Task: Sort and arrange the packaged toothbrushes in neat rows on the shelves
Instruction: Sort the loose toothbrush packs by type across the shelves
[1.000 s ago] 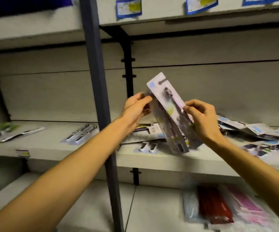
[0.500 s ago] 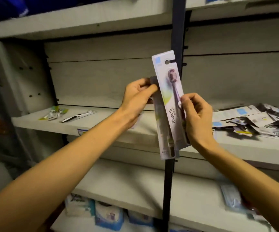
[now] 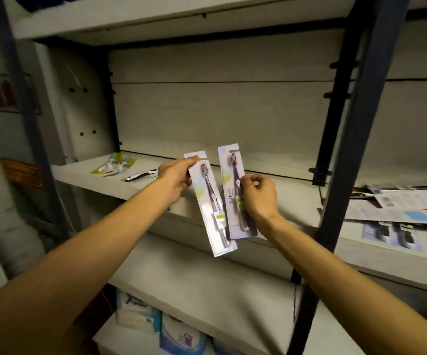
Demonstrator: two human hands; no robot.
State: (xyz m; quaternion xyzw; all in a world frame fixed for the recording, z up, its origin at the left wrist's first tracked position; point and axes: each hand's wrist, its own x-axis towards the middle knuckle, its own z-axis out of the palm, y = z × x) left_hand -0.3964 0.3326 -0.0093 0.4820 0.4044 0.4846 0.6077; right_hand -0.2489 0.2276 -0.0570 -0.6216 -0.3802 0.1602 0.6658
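I hold two packaged toothbrushes upright in front of the middle shelf (image 3: 279, 193). My left hand (image 3: 176, 178) grips the upper left edge of one toothbrush pack (image 3: 211, 206), which tilts down to the right. My right hand (image 3: 258, 196) pinches the right edge of the second toothbrush pack (image 3: 230, 193), which carries printed lettering. The two packs are side by side, overlapping slightly at the bottom. Each holds a dark purple brush on a white card.
A green-carded toothbrush bundle (image 3: 114, 166) and a black-and-white toothbrush (image 3: 142, 174) lie at the shelf's left end. A dark upright post (image 3: 348, 155) divides the bays; right of it lies a heap of loose packs (image 3: 401, 208). Blue-and-white packages (image 3: 161, 326) sit on the bottom shelf.
The two packs, stacked together before, are now pulled apart, one in each hand. My view has swung left, so the post now stands to the right of my hands.
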